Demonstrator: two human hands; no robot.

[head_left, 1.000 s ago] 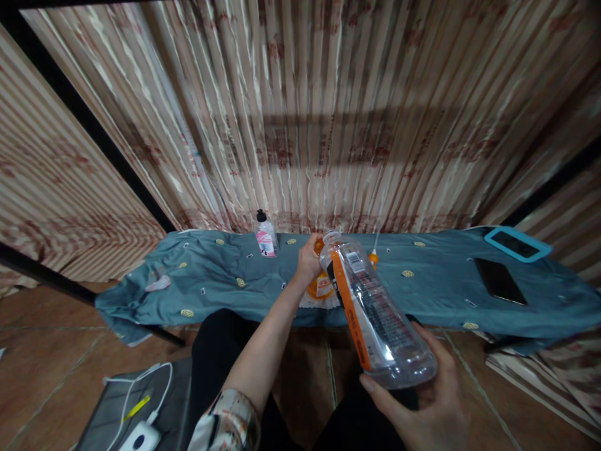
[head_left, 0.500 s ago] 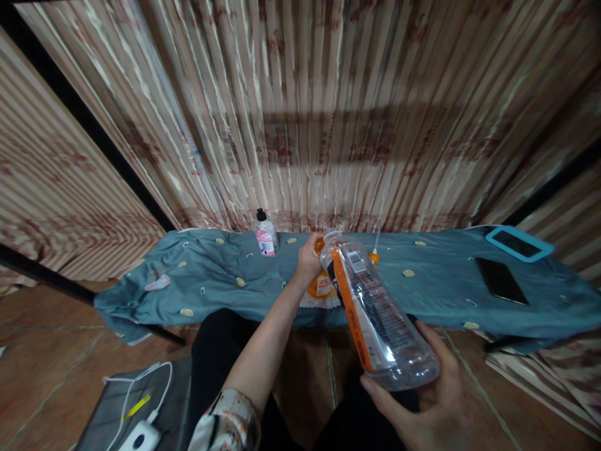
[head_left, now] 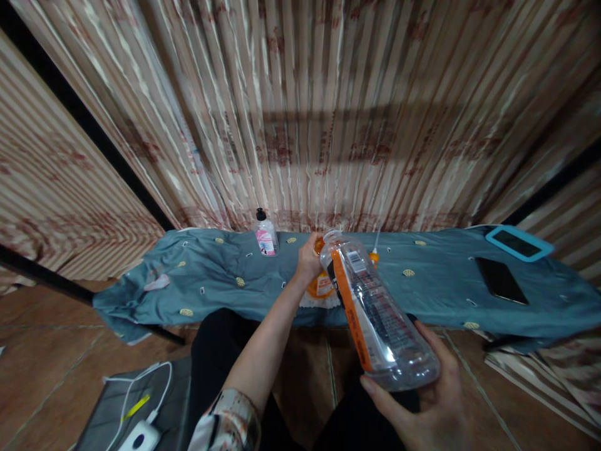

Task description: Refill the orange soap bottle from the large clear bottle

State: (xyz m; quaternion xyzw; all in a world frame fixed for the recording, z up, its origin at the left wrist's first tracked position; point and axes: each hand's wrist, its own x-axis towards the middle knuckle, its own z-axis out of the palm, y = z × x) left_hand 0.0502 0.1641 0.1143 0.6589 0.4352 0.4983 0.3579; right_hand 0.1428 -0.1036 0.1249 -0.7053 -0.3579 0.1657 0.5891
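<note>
My right hand is closed around the base of a large clear plastic bottle with an orange and black label. The bottle is tilted, its neck pointing away from me and its base raised toward me. At its mouth, my left hand is closed on the upper part of an orange bottle, which stands on the cloth-covered table. Whether the two mouths touch is hidden. A pump top with an orange collar and a pale tube lies just beyond the clear bottle.
A small bottle with a black cap and pink label stands at the back. On the right lie a dark phone and a blue-framed tablet. A power bank with a white cable rests on a grey box at lower left.
</note>
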